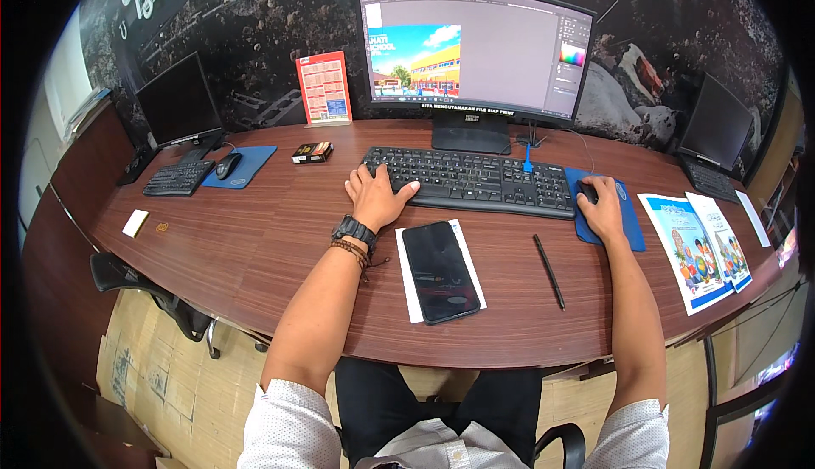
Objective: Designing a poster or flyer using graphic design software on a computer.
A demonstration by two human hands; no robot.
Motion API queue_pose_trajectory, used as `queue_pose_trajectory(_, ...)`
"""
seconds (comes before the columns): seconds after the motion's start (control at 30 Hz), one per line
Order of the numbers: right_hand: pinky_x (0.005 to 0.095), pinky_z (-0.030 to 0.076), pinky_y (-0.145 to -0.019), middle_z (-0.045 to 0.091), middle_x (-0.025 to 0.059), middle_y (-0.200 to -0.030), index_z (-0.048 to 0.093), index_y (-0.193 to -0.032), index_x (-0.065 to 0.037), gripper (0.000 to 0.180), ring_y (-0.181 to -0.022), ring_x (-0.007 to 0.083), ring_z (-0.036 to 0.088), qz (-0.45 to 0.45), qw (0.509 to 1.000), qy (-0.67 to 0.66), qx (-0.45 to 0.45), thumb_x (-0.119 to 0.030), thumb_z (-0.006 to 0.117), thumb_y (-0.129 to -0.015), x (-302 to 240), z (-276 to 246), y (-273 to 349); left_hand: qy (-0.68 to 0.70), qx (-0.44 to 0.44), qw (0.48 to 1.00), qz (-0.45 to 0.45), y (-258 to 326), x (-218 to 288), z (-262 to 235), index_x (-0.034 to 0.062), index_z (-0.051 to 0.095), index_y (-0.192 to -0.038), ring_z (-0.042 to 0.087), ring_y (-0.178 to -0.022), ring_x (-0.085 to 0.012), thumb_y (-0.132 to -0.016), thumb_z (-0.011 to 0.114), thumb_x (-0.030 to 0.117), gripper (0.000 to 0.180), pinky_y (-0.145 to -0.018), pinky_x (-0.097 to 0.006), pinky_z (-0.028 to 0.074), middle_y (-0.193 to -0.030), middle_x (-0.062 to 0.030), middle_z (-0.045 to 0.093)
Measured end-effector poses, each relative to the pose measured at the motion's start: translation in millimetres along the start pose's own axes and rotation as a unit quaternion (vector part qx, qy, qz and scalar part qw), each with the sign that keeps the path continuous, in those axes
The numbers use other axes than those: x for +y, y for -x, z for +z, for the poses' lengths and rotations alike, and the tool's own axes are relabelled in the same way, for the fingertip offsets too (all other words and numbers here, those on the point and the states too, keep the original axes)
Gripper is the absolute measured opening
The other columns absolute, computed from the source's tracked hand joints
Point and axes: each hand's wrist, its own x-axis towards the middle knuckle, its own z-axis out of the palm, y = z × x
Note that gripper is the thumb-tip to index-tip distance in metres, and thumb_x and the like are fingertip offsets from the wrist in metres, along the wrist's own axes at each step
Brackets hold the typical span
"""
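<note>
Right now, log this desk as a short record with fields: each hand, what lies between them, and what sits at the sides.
left hand: resting on the left end of the black keyboard
right hand: on a mouse on the blue mouse pad
between the hands: dark phone lying on a white paper; black pen to its right
screen: curved monitor, lit, showing a design program
right side: printed leaflets
left side: second keyboard with a dark monitor

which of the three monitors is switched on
The big curved monitor in the middle, straight ahead of the person; it shows a design program with a colourful picture. The smaller monitors at far left and far right are dark.
</note>
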Motion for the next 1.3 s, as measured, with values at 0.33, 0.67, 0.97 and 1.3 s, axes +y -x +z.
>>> queue_pose_trajectory(0.33, 0.0419, 0.045, -0.098, 0.055, 0.0162, -0.121, 0.065, -0.114, -0.006, 0.035, -0.114, 0.0360, 0.056, 0.014, 1.000, 0.004, 0.007, -0.019, 0.068, -0.081, -2.5, -0.4, 0.7, 0.004, 0.006, 1.000, -0.001, 0.1, 1.2, -0.1, -0.0035, 0.048, -0.138, 0.026, -0.135, -0.0492, -0.085, 0.063, 0.062, 0.085, -0.113, -0.056, 0.016, -0.141, -0.0365, 0.034)
queue_pose_trajectory(0.67, 0.0428, 0.045, -0.098, 0.054, 0.0163, -0.122, 0.064, -0.115, -0.006, 0.036, -0.114, 0.0363, 0.056, 0.012, 1.000, 0.015, 0.009, -0.019, 0.068, -0.081, -1.5, 0.3, 0.6, 0.003, 0.029, 0.999, -0.020, -0.1, 4.1, -0.3, -0.0025, 0.049, -0.137, 0.027, -0.135, -0.0484, -0.083, 0.067, 0.058, 0.083, -0.113, -0.055, 0.019, -0.141, -0.0362, 0.035)
queue_pose_trajectory(0.97, 0.0421, 0.046, -0.097, 0.054, 0.0166, -0.122, 0.064, -0.116, -0.007, 0.036, -0.114, 0.0361, 0.056, 0.021, 1.000, 0.010, 0.005, -0.020, 0.068, -0.083, -8.5, -2.0, 1.5, 0.012, 0.018, 1.000, -0.011, -0.4, -0.1, 1.3, -0.0034, 0.049, -0.137, 0.027, -0.134, -0.0486, -0.084, 0.065, 0.060, 0.084, -0.112, -0.057, 0.017, -0.140, -0.0357, 0.035)
queue_pose_trajectory(1.3, 0.0420, 0.044, -0.099, 0.055, 0.0167, -0.119, 0.064, -0.116, -0.006, 0.037, -0.114, 0.0359, 0.055, 0.009, 1.000, 0.014, 0.001, -0.019, 0.068, -0.082, -2.1, -2.3, 0.8, -0.007, 0.002, 1.000, -0.011, 0.4, 5.0, -0.3, -0.0040, 0.047, -0.138, 0.027, -0.134, -0.0485, -0.086, 0.062, 0.061, 0.085, -0.113, -0.056, 0.017, -0.141, -0.0355, 0.034)
